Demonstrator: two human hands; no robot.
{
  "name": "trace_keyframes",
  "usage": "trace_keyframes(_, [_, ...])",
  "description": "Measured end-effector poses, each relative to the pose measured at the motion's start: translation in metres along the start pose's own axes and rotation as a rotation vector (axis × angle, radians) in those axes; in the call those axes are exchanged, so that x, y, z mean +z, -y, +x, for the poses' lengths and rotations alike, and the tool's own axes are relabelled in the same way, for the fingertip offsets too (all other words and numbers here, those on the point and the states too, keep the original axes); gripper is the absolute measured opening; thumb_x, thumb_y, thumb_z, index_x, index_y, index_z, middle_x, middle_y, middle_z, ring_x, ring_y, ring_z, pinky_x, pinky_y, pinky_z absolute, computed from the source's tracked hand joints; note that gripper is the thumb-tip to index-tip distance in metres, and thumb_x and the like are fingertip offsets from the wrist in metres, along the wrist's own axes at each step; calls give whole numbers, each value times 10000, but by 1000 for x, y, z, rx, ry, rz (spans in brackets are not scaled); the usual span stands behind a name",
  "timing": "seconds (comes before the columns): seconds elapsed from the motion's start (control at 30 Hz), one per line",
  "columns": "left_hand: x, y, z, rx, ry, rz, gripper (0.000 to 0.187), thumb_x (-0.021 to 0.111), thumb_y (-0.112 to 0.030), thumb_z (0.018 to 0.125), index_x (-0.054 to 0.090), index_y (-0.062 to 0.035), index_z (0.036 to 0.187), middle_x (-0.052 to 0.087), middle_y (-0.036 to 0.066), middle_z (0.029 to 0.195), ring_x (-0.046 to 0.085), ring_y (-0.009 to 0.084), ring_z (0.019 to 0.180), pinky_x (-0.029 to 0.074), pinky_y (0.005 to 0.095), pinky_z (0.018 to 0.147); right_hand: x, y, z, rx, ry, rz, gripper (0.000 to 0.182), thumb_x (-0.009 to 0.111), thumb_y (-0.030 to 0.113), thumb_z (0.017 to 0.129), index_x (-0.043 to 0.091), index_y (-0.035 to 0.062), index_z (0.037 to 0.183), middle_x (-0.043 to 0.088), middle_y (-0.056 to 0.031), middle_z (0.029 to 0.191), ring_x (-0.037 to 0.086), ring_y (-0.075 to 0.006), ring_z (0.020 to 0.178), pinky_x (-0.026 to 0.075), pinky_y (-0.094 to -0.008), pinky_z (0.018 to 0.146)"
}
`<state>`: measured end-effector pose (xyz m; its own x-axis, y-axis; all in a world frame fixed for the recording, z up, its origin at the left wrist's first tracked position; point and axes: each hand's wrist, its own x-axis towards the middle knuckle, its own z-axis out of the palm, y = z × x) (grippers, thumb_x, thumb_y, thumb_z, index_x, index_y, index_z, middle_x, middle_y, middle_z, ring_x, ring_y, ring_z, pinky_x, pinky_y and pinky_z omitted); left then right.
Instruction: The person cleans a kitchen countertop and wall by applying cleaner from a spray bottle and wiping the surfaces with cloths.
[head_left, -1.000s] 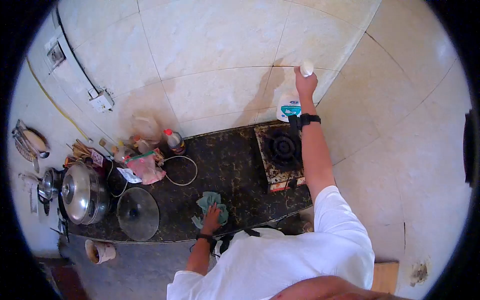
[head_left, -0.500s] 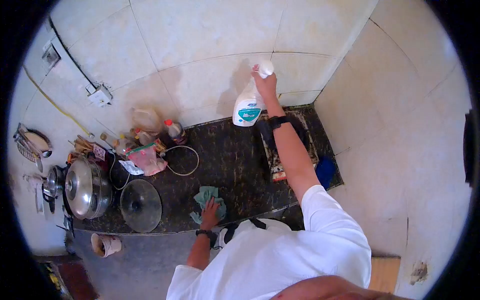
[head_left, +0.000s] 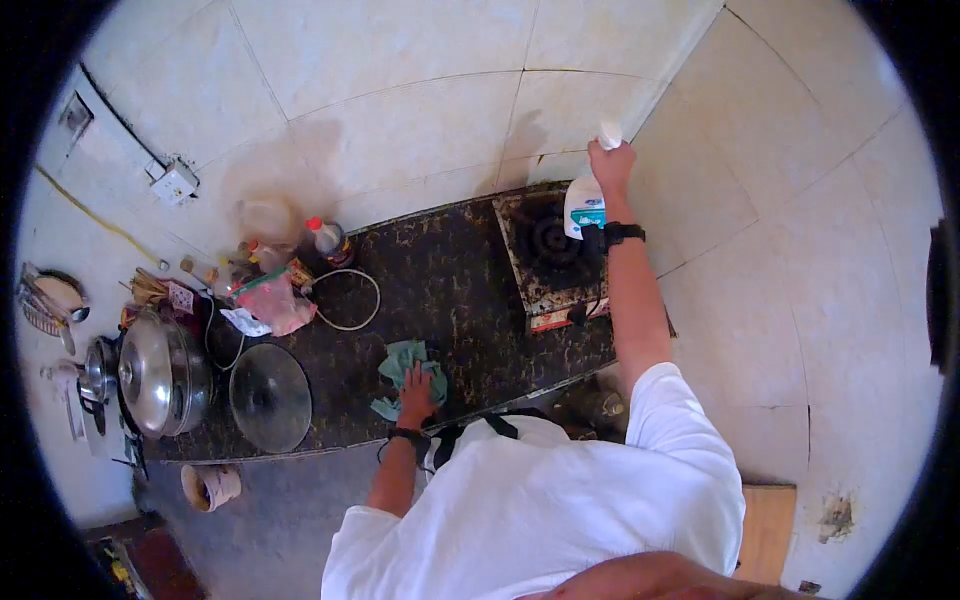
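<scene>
My right hand (head_left: pixel 613 168) grips a white spray bottle (head_left: pixel 584 208) by its neck, just under the white nozzle. The bottle, with a teal label, hangs upright over the right side of a grimy gas stove (head_left: pixel 548 240). My left hand (head_left: pixel 416 393) lies with its fingers spread on a crumpled green cloth (head_left: pixel 400 372). That cloth rests near the front edge of the dark countertop (head_left: pixel 430 270). My palm presses it from above.
Left on the counter stand a large lidded steel pot (head_left: pixel 160 373), a glass lid (head_left: pixel 270 398), a pink bag (head_left: pixel 275 303), a red-capped bottle (head_left: pixel 328 241) and a looped cable (head_left: pixel 350 300). A pale bucket (head_left: pixel 210 487) is below the front edge. Tiled walls enclose the back and right.
My right hand has carried the spray bottle to the right, from behind the stove's left edge to its right side, uncovering the burner. My left hand stays on the cloth.
</scene>
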<state>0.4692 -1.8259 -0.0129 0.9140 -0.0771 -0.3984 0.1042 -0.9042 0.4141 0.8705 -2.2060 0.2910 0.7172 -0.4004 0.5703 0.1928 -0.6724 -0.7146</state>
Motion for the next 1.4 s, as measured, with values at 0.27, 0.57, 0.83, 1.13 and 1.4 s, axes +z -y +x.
trace_keyframes(0.27, [7,22,-25,129,-57,-46,629,745,-133,682,461,-183,1241,217,90,1559,234,413,1407,330,683,986,50,37,-54,93,238,375,240,704,172,685,721,40,885,714,-128,820,684,-224,751,527,-359,691])
trace_keyframes(0.57, [-7,33,-29,-408,-215,11,809,773,-414,680,405,-99,1328,259,320,1476,312,567,1298,367,616,1003,102,102,-116,166,272,514,207,704,153,691,707,3,833,705,-147,756,692,-251,711,521,-377,664])
trace_keyframes(0.83, [-20,-13,22,-386,-38,30,849,764,-280,674,316,-98,1373,173,354,1488,269,618,1290,358,635,995,88,-14,-55,192,24,123,263,724,214,689,666,-34,755,674,-149,675,682,-250,661,511,-401,621])
trace_keyframes(1.13, [-9,-7,55,-176,-31,84,811,770,-282,685,346,-97,1351,212,334,1478,259,594,1308,374,632,982,40,-59,-23,188,55,150,272,688,195,698,661,-57,797,681,-171,707,682,-248,670,510,-412,612])
trace_keyframes(1.4, [-47,24,2,-665,-110,-79,936,743,-448,707,292,-37,1417,195,349,1487,195,547,1366,278,608,1072,117,33,-105,271,435,507,290,630,49,688,695,27,970,689,-40,849,638,-145,754,505,-304,671])
